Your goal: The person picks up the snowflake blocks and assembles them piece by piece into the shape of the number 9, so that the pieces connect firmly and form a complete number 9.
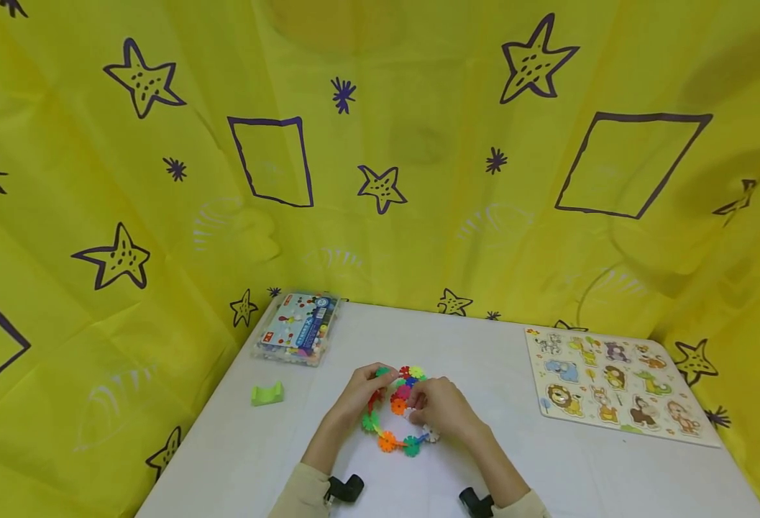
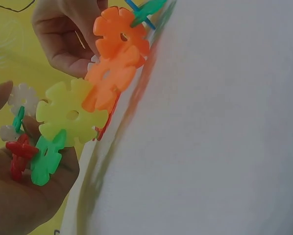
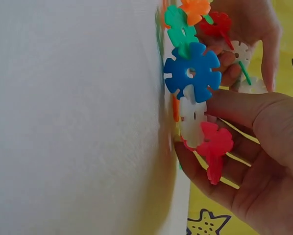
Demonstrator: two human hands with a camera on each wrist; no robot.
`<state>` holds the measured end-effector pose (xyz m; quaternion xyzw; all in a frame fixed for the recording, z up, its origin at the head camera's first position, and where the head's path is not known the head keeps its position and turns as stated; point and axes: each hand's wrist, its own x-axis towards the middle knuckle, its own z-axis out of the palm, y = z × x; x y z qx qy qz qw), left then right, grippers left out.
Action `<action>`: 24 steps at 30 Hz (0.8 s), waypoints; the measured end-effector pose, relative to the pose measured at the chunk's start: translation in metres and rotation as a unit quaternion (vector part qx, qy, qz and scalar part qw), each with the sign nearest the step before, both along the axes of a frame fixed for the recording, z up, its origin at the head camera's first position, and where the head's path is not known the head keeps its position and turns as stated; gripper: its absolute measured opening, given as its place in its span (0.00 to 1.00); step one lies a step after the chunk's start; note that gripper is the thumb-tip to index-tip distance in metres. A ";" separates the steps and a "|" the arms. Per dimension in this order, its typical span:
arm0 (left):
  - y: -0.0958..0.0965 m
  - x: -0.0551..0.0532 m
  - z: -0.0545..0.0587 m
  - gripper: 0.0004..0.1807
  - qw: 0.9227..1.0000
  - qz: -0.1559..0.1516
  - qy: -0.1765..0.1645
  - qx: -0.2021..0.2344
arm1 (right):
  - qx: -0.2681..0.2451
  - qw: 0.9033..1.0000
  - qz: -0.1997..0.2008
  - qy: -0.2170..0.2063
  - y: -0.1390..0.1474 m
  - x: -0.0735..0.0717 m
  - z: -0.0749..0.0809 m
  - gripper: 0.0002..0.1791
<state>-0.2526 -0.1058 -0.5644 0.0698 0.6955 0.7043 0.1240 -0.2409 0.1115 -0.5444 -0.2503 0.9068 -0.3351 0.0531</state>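
Observation:
A ring of interlocking plastic snowflake discs [image 1: 387, 441] in many colours is held between both hands just above the table. My left hand [image 1: 356, 394] grips the ring's left side; in the left wrist view a yellow disc [image 2: 58, 105], a green disc [image 2: 44, 164] and a red disc [image 2: 20, 152] lie by its fingers. At the right side, my right hand [image 1: 447, 409] pinches discs between thumb and fingers. The right wrist view shows a white disc [image 3: 189, 125] and a pink disc [image 3: 217, 139] there, beside a blue disc [image 3: 203, 58]. Some discs are hidden behind the fingers.
On the white table [image 1: 211, 460], a clear box of small colourful pieces [image 1: 298, 327] stands at the back left. A light green block [image 1: 267, 394] lies before it. An animal puzzle board [image 1: 619, 385] lies at right. Yellow patterned cloth [image 1: 418, 237] hangs behind.

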 end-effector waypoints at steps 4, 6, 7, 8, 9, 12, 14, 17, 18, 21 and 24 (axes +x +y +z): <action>0.001 0.001 0.001 0.26 1.000 0.000 -0.002 0.007 | 0.007 0.999 -0.027 0.042 -0.003 0.000 -0.002 0.11; 0.002 0.001 0.002 0.26 1.000 0.002 -0.003 0.009 | 0.005 0.995 -0.069 0.070 -0.004 0.000 -0.003 0.12; 0.002 0.001 0.002 0.26 1.000 0.003 -0.002 0.010 | -0.003 0.993 -0.092 0.079 -0.004 0.000 -0.002 0.12; 0.002 0.001 0.002 0.26 1.000 0.003 -0.002 0.009 | -0.013 0.989 -0.117 0.086 -0.004 -0.001 -0.002 0.12; 0.002 0.001 0.002 0.26 1.000 0.003 -0.001 0.009 | -0.023 0.986 -0.139 0.092 -0.004 -0.001 -0.001 0.13; 0.002 0.001 0.001 0.26 1.000 0.002 0.001 0.009 | -0.057 0.979 -0.174 0.091 -0.003 -0.002 0.001 0.13; 0.002 0.001 0.001 0.25 1.000 -0.001 0.001 0.009 | -0.075 0.978 -0.180 0.077 -0.002 -0.002 0.003 0.12; 0.001 0.002 0.001 0.25 1.000 -0.011 0.004 0.013 | -0.101 0.978 -0.172 0.058 -0.001 -0.003 0.006 0.09; 0.001 0.002 0.002 0.25 1.000 -0.015 0.006 0.013 | -0.115 0.978 -0.169 0.053 -0.001 -0.003 0.007 0.08; 0.001 0.002 0.002 0.26 1.000 -0.022 0.017 0.013 | -0.163 0.973 -0.157 0.037 0.001 -0.004 0.009 0.06; 0.000 0.001 0.002 0.28 0.999 -0.026 0.022 0.007 | -0.221 0.965 -0.143 0.004 0.001 -0.004 0.012 0.07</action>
